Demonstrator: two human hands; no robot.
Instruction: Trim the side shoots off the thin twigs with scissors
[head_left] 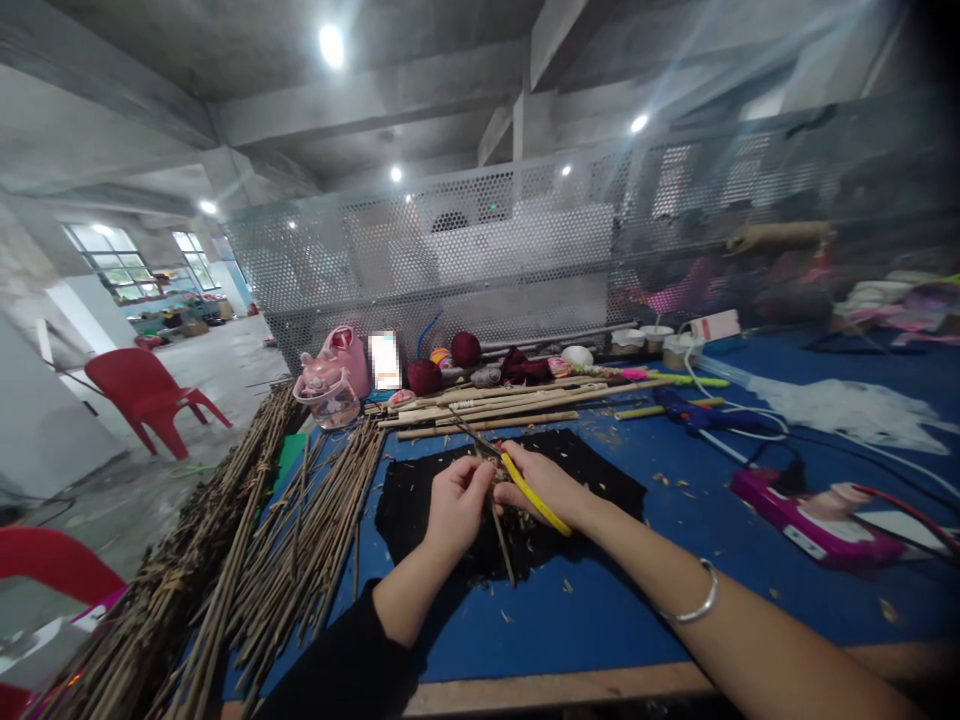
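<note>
I see 1 stick (504,545) pinched in the left hand (459,495) over black cloth (401,500); the right hand (551,482) clasps a yellow-handled tool (534,492). Judged partway: scraps (568,586) present, loose sticks (319,520) seemingly pending.

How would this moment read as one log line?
left hand: pinching thin brown stick | right hand: holding yellow-handled metal tool | beneath: crumpled black cloth, blue tabletop

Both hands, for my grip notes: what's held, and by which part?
Left hand: a thin stick, toward its upper end. Right hand: a yellow-handled tool, by its handle.
</note>
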